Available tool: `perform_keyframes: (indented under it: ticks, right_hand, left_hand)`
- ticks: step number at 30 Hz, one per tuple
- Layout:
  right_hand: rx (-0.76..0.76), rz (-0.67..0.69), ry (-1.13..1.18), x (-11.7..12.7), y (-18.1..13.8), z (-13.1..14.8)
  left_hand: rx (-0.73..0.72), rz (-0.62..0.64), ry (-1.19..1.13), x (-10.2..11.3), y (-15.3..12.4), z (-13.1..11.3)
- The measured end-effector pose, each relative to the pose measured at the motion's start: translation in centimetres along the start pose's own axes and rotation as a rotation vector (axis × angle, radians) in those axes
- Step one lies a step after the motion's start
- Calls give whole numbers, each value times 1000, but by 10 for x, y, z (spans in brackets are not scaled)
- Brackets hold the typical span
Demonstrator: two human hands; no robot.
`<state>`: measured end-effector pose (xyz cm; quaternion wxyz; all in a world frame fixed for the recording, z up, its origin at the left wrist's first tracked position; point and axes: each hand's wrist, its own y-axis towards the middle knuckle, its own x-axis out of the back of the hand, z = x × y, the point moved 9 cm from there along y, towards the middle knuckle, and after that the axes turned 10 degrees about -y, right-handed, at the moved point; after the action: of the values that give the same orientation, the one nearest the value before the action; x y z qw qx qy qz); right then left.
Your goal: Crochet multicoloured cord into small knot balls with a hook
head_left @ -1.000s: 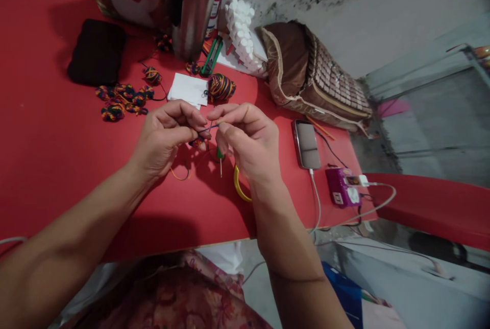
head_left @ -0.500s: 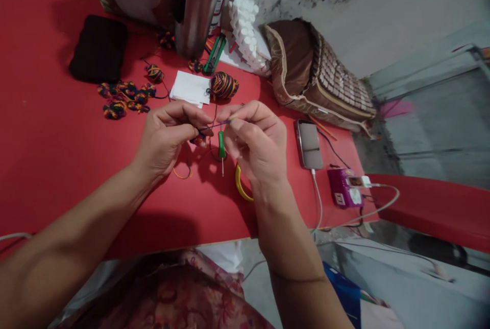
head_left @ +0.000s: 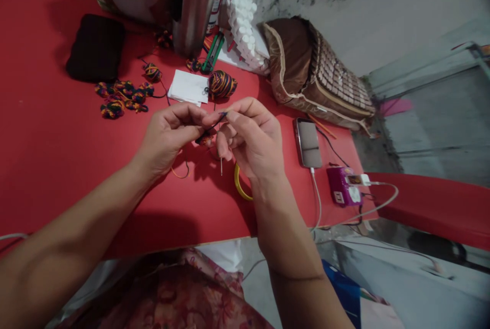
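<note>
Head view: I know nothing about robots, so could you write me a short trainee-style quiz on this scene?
1. True or false: a white cable is plugged into the phone.

2. What runs between the left hand and the right hand?
A. the cable
B. a dark strand
C. the phone

3. Fill in: beside the big yarn ball lies some white ____.

Key: 1. True; 2. B; 3. paper.

A phone (head_left: 308, 144) with a white cable (head_left: 317, 196) lies near a purple power block (head_left: 338, 184).
</note>
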<state>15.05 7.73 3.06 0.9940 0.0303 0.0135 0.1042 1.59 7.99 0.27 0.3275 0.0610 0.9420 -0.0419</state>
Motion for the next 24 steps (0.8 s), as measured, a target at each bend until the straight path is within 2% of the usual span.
perform_keyframes:
  ticks: [5, 8, 11, 14, 19, 24]
  right_hand:
    - [-12, 18, 66, -7, -1, 1]
    - [30, -11, 79, -10, -3, 6]
    - [67, -60, 67, -10, -6, 10]
    - [73, -76, 80, -8, -7, 11]
    - [19, -25, 68, -2, 0, 7]
    - [-43, -34, 66, 8, 5, -1]
  left_hand:
    - [-25, 30, 10, -3, 0, -1]
    - [-87, 48, 44, -8, -1, -7]
    - [-114, 15, 82, -7, -1, -7]
    - [-76, 0, 93, -3, 0, -2]
    - [-10, -1, 59, 5, 2, 5]
    - [50, 24, 118, 2, 1, 8]
